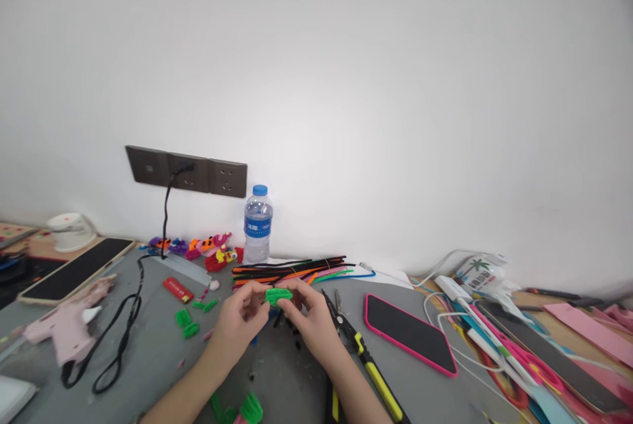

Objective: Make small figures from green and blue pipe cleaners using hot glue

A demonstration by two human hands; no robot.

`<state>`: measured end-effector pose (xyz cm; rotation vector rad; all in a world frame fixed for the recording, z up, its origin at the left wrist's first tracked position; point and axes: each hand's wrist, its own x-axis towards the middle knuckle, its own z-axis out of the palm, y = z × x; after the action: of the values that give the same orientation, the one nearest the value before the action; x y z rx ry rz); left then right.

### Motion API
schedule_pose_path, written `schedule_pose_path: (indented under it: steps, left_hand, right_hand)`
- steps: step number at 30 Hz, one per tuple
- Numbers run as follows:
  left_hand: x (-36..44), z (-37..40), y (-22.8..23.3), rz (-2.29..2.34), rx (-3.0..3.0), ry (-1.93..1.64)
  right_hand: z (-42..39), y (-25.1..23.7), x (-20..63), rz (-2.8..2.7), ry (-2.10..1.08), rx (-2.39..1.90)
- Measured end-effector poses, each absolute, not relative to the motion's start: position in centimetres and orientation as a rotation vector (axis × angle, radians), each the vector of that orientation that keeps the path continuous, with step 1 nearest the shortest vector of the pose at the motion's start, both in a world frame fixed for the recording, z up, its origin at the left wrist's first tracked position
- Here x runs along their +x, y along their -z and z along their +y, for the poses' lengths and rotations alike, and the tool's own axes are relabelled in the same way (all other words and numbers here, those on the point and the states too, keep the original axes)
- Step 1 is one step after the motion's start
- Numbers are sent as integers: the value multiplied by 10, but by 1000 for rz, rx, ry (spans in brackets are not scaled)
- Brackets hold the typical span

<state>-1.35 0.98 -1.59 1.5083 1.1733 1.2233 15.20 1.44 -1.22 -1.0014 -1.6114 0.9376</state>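
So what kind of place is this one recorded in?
Most likely a craft worktable against a wall: a bundle of pipe cleaners, a pink glue gun, and both hands holding a green piece.

A bright green coiled pipe-cleaner piece [278, 295] is showing against the grey table mat [163, 358]. Behind it, black, orange, pink and green pipe-cleaner stems [291, 270] are lying. Right of it, a pink-rimmed black phone [409, 332] and yellow-and-black pliers [368, 364] are resting; a blue-capped, blue-labelled clear bottle [258, 224] is standing behind.
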Motion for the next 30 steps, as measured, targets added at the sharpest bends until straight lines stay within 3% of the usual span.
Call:
schedule_pose_path:
  steps: [30]
  left_hand:
    - [-13,8,10,1165,1525,-1241]
  right_hand:
    - [12,9,149,-1637,-923,-1013]
